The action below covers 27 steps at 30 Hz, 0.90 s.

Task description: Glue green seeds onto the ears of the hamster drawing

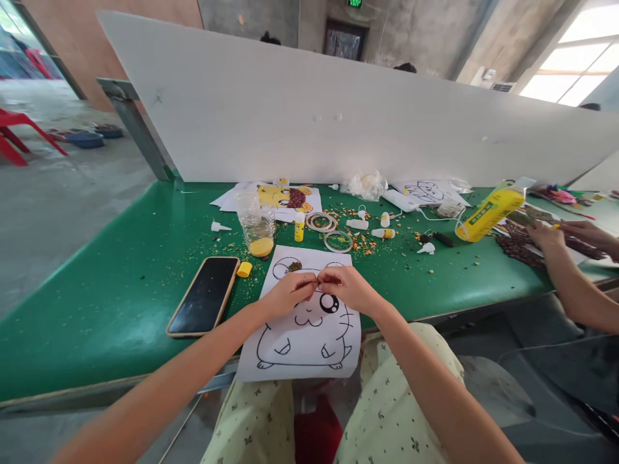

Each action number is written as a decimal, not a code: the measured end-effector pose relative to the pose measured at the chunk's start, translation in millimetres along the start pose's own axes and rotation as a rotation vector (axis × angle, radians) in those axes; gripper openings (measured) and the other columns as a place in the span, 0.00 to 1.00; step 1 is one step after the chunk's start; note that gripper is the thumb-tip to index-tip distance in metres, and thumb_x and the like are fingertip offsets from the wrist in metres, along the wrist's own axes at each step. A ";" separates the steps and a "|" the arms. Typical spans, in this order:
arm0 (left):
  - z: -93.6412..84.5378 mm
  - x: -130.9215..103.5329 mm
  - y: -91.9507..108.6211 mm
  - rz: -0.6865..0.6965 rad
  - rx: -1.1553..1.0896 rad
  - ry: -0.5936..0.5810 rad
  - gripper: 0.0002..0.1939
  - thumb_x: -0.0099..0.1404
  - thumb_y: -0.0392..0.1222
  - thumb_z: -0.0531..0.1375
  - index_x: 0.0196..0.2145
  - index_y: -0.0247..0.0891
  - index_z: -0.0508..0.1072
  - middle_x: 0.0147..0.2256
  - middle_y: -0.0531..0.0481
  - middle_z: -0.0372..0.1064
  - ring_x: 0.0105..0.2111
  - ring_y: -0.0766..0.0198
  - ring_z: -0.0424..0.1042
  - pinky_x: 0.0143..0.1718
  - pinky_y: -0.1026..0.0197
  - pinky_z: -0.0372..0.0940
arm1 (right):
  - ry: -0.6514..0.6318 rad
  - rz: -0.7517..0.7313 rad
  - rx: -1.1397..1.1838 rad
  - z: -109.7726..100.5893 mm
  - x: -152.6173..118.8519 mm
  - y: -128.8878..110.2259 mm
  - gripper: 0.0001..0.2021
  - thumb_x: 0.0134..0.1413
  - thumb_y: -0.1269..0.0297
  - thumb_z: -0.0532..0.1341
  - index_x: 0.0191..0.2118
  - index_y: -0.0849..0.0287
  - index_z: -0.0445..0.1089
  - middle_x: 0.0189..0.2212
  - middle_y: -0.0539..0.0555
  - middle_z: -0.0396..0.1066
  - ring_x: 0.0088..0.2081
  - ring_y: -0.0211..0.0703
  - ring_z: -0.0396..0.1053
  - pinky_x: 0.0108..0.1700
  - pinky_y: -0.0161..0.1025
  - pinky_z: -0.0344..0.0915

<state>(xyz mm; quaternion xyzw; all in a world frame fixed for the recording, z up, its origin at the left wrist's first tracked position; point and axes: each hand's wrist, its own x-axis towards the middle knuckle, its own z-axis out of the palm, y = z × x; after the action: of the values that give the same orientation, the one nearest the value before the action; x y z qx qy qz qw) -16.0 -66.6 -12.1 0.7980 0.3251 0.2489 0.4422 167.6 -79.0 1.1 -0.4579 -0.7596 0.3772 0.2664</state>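
A white sheet with a printed hamster outline (pixel 304 341) lies in front of me, its lower edge hanging past the table edge. Over the hamster's head, my left hand (pixel 290 293) and my right hand (pixel 351 288) meet with fingertips pinched together. Whatever sits between those fingers is too small to make out. A dark greenish patch of grains (pixel 294 265) covers part of the hamster's left ear. Beyond the sheet stands a yellow glue bottle (pixel 299 227) without its cap; a yellow cap (pixel 244 269) rests by the phone (pixel 206 296).
A clear plastic jar with yellow grains (pixel 261 241), tape rings (pixel 322 222) and small glue bottles (pixel 383 233) stand among scattered seeds. A large yellow bottle (pixel 493 209) leans at right. Another person's hands (pixel 546 235) work there. A white partition (pixel 338 122) closes the table's back.
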 end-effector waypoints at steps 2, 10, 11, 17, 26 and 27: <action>0.0 -0.3 0.1 -0.006 -0.022 -0.014 0.13 0.63 0.39 0.48 0.21 0.36 0.61 0.21 0.57 0.57 0.23 0.70 0.55 0.27 0.65 0.50 | -0.010 -0.020 -0.040 -1.1 -0.5 -1.1 0.04 0.49 0.69 0.56 0.26 0.59 0.65 0.22 0.47 0.61 0.26 0.34 0.55 0.29 0.32 0.52; 0.9 2.9 -12.1 -0.068 -0.172 0.011 0.16 0.67 0.46 0.44 0.25 0.37 0.61 0.24 0.53 0.62 0.25 0.67 0.62 0.29 0.64 0.58 | -0.011 0.066 0.008 -1.1 13.2 -3.6 0.04 0.48 0.71 0.55 0.27 0.59 0.65 0.20 0.47 0.63 0.24 0.35 0.59 0.28 0.33 0.54; 1.2 2.8 -12.6 -0.073 -0.191 0.016 0.16 0.67 0.46 0.44 0.26 0.37 0.62 0.24 0.52 0.62 0.26 0.67 0.62 0.30 0.64 0.59 | -0.024 0.074 0.041 -2.0 16.1 -2.4 0.04 0.48 0.71 0.55 0.27 0.59 0.65 0.20 0.48 0.63 0.24 0.35 0.59 0.28 0.33 0.55; 0.9 -0.3 -6.5 -0.127 -0.260 0.073 0.15 0.66 0.41 0.43 0.26 0.37 0.63 0.26 0.51 0.63 0.28 0.66 0.63 0.32 0.63 0.60 | -0.165 0.113 0.246 -9.0 27.7 6.0 0.03 0.48 0.66 0.58 0.28 0.59 0.66 0.22 0.48 0.64 0.26 0.36 0.61 0.31 0.35 0.60; 1.8 -9.5 -5.4 -0.118 -0.339 0.321 0.06 0.66 0.40 0.48 0.36 0.38 0.63 0.30 0.53 0.63 0.32 0.67 0.64 0.34 0.64 0.61 | -0.251 0.184 0.407 -11.0 29.6 -21.1 0.05 0.51 0.64 0.58 0.29 0.59 0.66 0.25 0.49 0.65 0.28 0.34 0.61 0.30 0.33 0.59; 2.0 -11.3 -5.1 -0.088 -0.366 0.369 0.07 0.66 0.40 0.50 0.41 0.39 0.62 0.33 0.52 0.64 0.33 0.66 0.65 0.36 0.63 0.62 | -0.243 0.202 0.415 -10.8 28.6 -22.7 0.06 0.52 0.63 0.57 0.29 0.59 0.65 0.24 0.48 0.63 0.27 0.34 0.60 0.30 0.33 0.58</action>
<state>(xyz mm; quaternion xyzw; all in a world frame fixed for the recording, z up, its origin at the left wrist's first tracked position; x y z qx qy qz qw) -23.7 -74.0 -18.8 0.6308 0.3841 0.4257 0.5228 151.9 -56.5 27.5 -0.4183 -0.6428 0.6018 0.2227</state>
